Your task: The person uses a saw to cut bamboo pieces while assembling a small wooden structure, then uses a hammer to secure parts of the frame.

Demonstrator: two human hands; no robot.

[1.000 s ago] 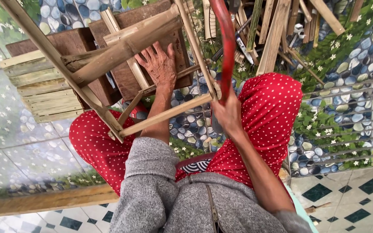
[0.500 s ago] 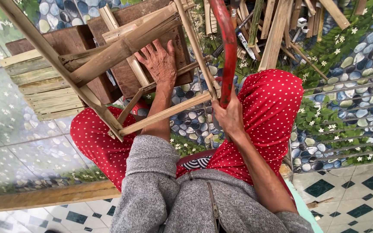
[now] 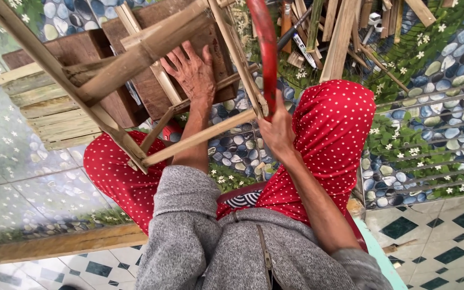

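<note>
A frame of bamboo poles [image 3: 135, 51] stands tilted in front of me, over my knees in red dotted cloth. My left hand [image 3: 191, 70] reaches through the frame and lies flat, fingers spread, on a dark brown wooden board [image 3: 151, 91] behind it. My right hand [image 3: 276, 129] is closed around a red curved bar [image 3: 264, 48] where it meets a thin bamboo crosspiece [image 3: 200, 137]. The upper part of the red bar runs out of the top of the view.
A pale slatted wooden crate [image 3: 44, 110] sits at left next to the brown board. A heap of bamboo sticks and wood offcuts [image 3: 345, 27] lies at top right. A long wooden plank [image 3: 55, 244] lies along the patterned floor at lower left.
My left hand has slid slightly up on the brown board. The right hand keeps its grip on the red bar, with the frame shifted a little.
</note>
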